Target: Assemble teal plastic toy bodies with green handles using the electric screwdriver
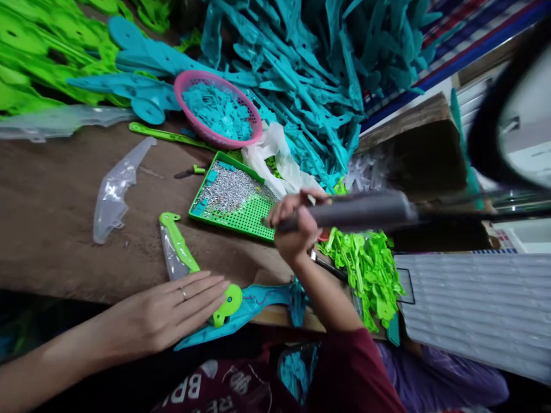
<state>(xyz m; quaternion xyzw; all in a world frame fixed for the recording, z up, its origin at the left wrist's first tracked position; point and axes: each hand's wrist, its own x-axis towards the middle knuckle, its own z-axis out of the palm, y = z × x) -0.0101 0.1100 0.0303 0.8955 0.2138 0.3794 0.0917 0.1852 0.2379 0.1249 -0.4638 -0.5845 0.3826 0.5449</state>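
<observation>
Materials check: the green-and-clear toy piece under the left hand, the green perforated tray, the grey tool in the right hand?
Green-and-clear toy piece: looks like moulded plastic, a glossy lime part on a translucent, glare-catching shell. Green perforated tray: probably matte plastic, with a regular grid of holes; the silvery bits in it glint like metal. Grey tool: smooth, dull grey barrel, motion-blurred, so plastic or metal is unclear.
</observation>
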